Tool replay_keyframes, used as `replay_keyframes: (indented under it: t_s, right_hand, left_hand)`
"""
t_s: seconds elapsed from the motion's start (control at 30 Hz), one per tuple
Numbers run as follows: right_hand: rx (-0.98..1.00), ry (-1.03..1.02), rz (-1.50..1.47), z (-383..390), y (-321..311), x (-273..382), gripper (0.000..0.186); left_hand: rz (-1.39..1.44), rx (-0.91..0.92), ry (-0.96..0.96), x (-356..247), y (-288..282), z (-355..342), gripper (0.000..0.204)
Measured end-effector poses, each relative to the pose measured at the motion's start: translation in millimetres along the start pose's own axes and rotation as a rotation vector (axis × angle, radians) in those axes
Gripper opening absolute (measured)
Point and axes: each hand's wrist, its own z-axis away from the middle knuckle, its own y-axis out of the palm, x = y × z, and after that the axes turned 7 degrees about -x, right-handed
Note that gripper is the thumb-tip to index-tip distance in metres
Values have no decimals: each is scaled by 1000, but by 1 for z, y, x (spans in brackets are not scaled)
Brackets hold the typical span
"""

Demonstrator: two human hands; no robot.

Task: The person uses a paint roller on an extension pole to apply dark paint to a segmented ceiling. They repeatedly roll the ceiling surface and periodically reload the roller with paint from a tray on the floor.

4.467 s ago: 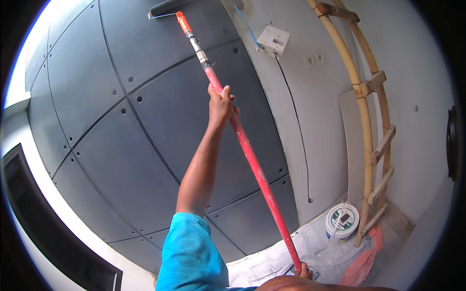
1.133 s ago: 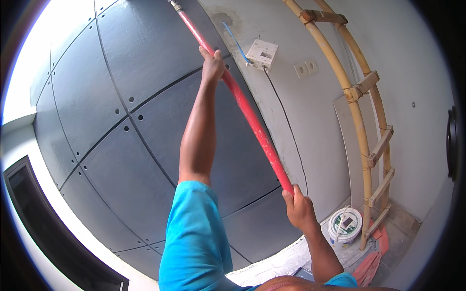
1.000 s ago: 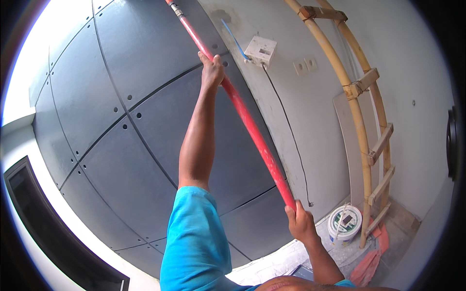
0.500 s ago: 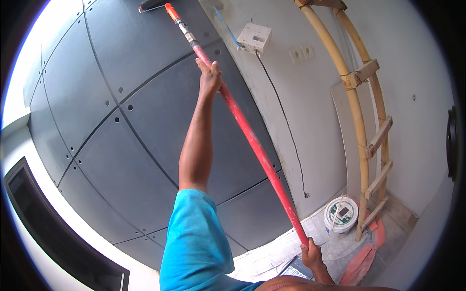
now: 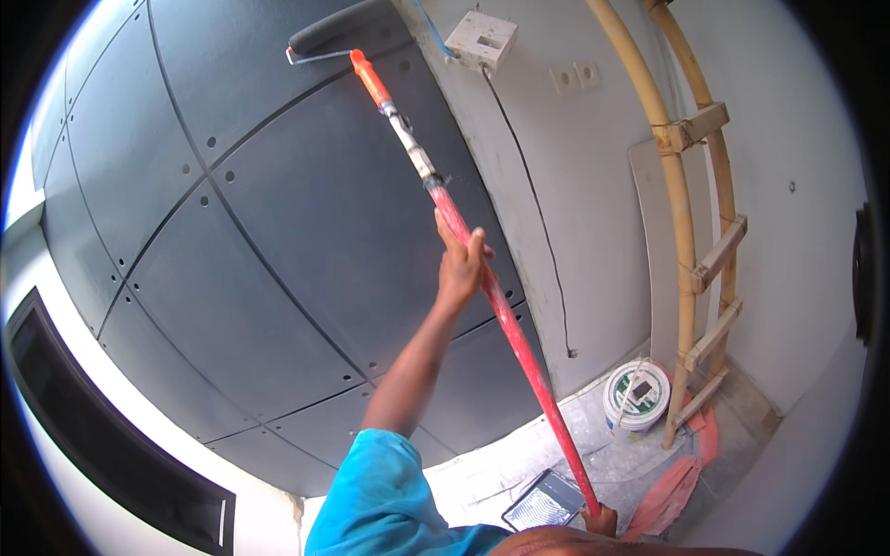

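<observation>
A paint roller with a dark grey sleeve [image 5: 341, 30] lies against the grey panelled wall [image 5: 269, 306]. Its orange handle [image 5: 371, 78] is bound to the white-and-red end of a long red pole [image 5: 519, 347]. My left hand [image 5: 461, 264] is wrapped round the pole's upper part, below the binding, with the arm stretched out. Low down, my right hand [image 5: 600, 521] grips the pole's bottom end. Beside that hand on the floor lies a black paint tray [image 5: 542, 500] with a ridged, whitish-looking surface.
A bamboo ladder [image 5: 684, 278] leans at the right, with a lidded paint bucket [image 5: 637, 397] at its foot. Pinkish cloth [image 5: 669, 496] lies on the sheet-covered floor. A white electrical box [image 5: 480, 42] with a dangling black cable [image 5: 530, 176] juts from the pale wall.
The roller has come down the wall toward me, and more of its sleeve shows. Both hands have moved lower with the pole, and my left arm has swung right. More of the tray is visible.
</observation>
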Motion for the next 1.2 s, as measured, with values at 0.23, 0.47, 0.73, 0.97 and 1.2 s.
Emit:
replay_keyframes:
  t_s: [0.23, 0.47, 0.73, 0.97, 1.2]
  right_hand:
    - [25, 200, 13, 45, 3, -70, 36]
    - [-17, 129, -27, 25, 7, -54, 37]
    - [52, 151, 10, 42, 4, -80, 36]
    - [-16, 185, 0, 39, 9, -64, 36]
    - [31, 148, 63, 51, 0, -79, 35]
  left_hand:
    - [-54, 49, -152, 8, 10, 74, 85]
    - [-54, 18, -63, 10, 8, 47, 87]
    - [-132, 7, -28, 39, 12, 72, 89]
    - [-89, 34, -131, 7, 13, 68, 87]
    - [-128, 17, -60, 35, 13, 87, 88]
